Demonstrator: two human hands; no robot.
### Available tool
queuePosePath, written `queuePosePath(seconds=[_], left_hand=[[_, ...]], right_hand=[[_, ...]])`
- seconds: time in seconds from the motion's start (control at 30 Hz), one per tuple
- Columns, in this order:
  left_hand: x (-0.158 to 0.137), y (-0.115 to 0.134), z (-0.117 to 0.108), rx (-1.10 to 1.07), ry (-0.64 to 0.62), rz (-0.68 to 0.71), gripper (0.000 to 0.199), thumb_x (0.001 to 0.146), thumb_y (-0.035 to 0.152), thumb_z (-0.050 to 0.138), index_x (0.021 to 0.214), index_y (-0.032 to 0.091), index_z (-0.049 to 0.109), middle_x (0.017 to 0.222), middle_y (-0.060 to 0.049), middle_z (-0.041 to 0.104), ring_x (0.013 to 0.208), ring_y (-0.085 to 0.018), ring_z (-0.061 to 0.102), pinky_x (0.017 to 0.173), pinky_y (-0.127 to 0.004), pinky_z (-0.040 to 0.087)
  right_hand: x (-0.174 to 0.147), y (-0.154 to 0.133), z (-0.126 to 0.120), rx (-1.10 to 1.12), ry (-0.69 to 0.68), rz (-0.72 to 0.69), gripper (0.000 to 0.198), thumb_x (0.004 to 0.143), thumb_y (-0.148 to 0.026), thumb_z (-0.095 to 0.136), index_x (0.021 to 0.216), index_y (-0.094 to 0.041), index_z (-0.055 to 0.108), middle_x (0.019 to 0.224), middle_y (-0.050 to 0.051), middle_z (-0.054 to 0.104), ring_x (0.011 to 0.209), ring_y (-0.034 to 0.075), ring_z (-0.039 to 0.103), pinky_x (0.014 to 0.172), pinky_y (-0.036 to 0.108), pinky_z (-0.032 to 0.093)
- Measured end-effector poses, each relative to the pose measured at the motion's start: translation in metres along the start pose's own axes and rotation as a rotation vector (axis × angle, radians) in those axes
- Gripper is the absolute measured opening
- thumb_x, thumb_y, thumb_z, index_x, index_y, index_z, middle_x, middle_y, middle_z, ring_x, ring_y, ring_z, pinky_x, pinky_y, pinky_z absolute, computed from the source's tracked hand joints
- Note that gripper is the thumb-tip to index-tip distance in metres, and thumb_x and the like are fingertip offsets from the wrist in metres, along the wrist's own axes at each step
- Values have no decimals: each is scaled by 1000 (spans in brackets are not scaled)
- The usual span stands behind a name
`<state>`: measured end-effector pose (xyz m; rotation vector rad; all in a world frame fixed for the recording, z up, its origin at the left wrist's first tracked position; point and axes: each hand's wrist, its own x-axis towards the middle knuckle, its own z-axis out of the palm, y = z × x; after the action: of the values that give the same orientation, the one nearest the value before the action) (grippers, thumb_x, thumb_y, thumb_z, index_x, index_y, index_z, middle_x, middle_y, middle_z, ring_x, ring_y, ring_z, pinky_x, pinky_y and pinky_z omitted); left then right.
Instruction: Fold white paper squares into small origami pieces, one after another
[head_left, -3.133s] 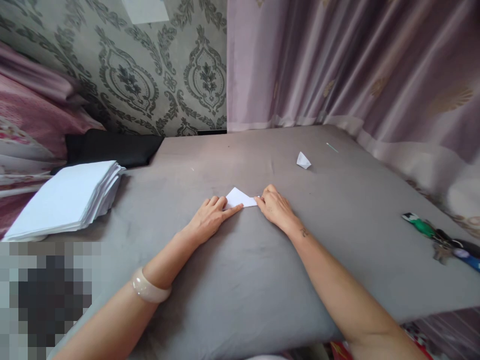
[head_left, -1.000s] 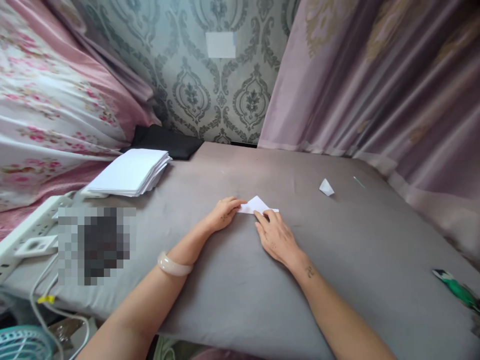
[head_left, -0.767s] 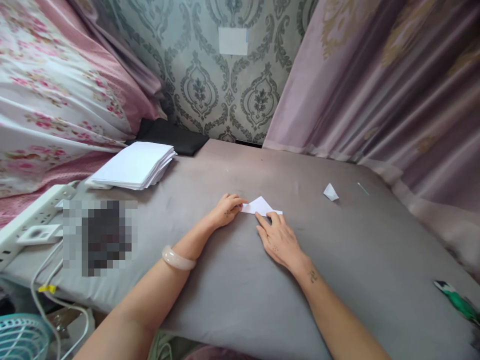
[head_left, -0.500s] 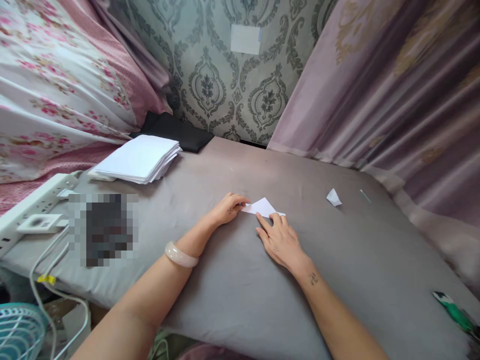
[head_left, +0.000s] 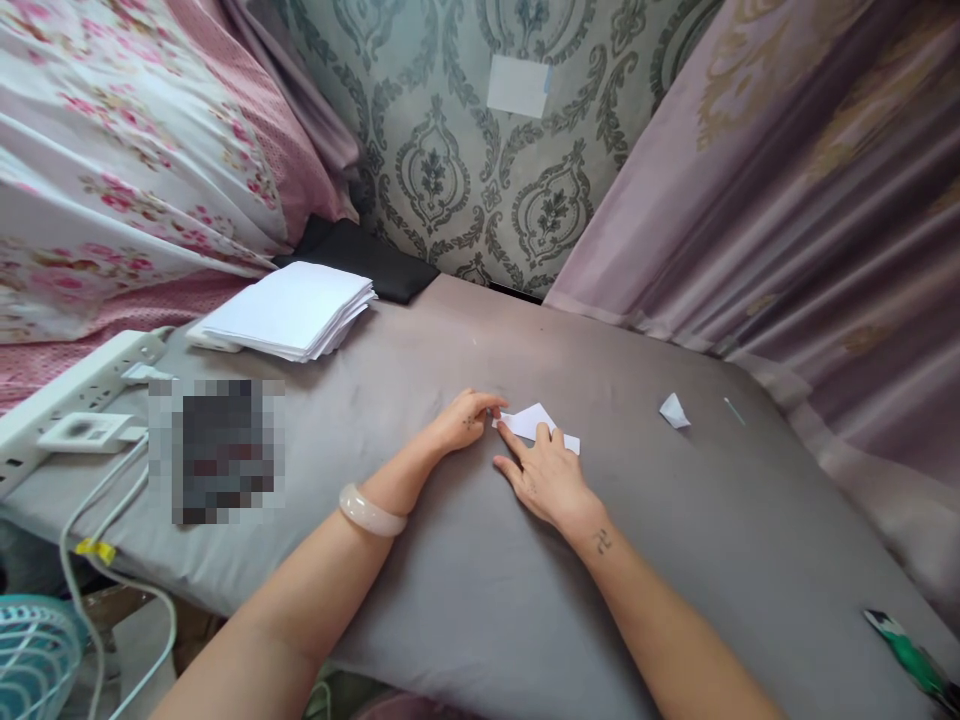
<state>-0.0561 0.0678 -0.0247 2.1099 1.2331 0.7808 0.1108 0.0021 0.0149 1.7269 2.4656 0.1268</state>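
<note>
A small folded sheet of white paper (head_left: 534,418) lies on the grey cloth surface, with a raised point at its top and a long lower edge. My left hand (head_left: 465,418), above a pale bangle, pinches the paper's left end between thumb and fingers. Over the lower edge spreads my right hand (head_left: 549,472), its index finger stretched to the left end near my left fingertips and other fingertips pressing the paper's right part. The right palm and fingers cover part of the lower edge. Farther right sits a separate small folded paper piece (head_left: 674,411).
A stack of white paper (head_left: 289,308) lies at the back left before a black folded item (head_left: 367,258). A power strip (head_left: 90,400) with cables runs along the left edge, near a blurred-out object (head_left: 229,450). A green-handled tool (head_left: 907,650) lies at the right.
My right index finger has slid left along the paper's lower edge to its left end. My left hand stays at that end. The whole view has shifted slightly.
</note>
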Motion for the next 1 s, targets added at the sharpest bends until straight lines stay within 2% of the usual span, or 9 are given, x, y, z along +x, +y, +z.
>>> queuePosePath(seconds=[0.13,0.27,0.47,0.57,0.63,0.67,0.73,0.9,1.0], left_hand=[[-1,2,1,44,17,33,49,76,1,34,113,17,64,95,-3,70,90,-17,57,91,-32,44],[-5,5,0,157,-8,168,43,78,5,40,109,19,66,100,-6,67,92,-19,55,89,-34,44],[-10,9,-1,317,-42,238,39,80,8,43,102,23,71,104,-6,63,91,-19,54,85,-34,45],[-11,15,1,368,-24,250,27,84,18,49,100,23,71,102,-7,62,91,-20,53,84,-35,45],[-9,19,4,410,-2,255,22,85,29,54,97,21,70,101,-9,61,92,-22,53,84,-36,45],[-8,20,5,428,8,261,22,85,33,54,97,20,69,102,-9,61,94,-23,52,85,-37,45],[-4,22,9,445,9,283,25,87,35,54,101,19,66,105,-10,61,98,-23,52,86,-37,44],[3,24,15,488,-62,337,30,94,35,40,106,19,63,102,-9,63,93,-21,55,81,-33,44],[3,29,14,516,-33,345,33,96,32,34,104,19,64,99,-10,64,93,-21,56,81,-34,42]], right_hand=[[2,1,0,-4,19,-12,52,90,-56,35,139,-39,37,104,15,50,95,31,49,71,40,43],[-6,19,1,42,74,-55,46,93,-48,35,135,-33,45,105,13,52,96,27,49,79,39,42],[-21,52,10,307,159,-60,33,94,-30,38,118,-22,60,110,9,56,100,19,52,86,31,43],[-16,64,23,487,219,-48,27,92,-25,42,101,-20,67,105,7,59,98,17,54,88,29,43],[-11,72,32,626,332,110,31,93,-24,39,95,-17,68,103,8,61,94,16,57,88,29,44],[-8,76,37,656,398,203,30,91,-24,40,102,-16,67,106,9,61,98,18,56,90,32,43],[-4,82,44,707,432,313,31,89,-23,44,111,-15,64,110,11,62,104,21,54,94,36,40],[-1,90,52,829,419,372,32,89,-23,42,111,-17,65,109,10,65,106,20,56,96,35,40],[0,92,51,949,433,403,37,94,-28,34,112,-17,63,114,10,64,110,18,56,97,34,40]])
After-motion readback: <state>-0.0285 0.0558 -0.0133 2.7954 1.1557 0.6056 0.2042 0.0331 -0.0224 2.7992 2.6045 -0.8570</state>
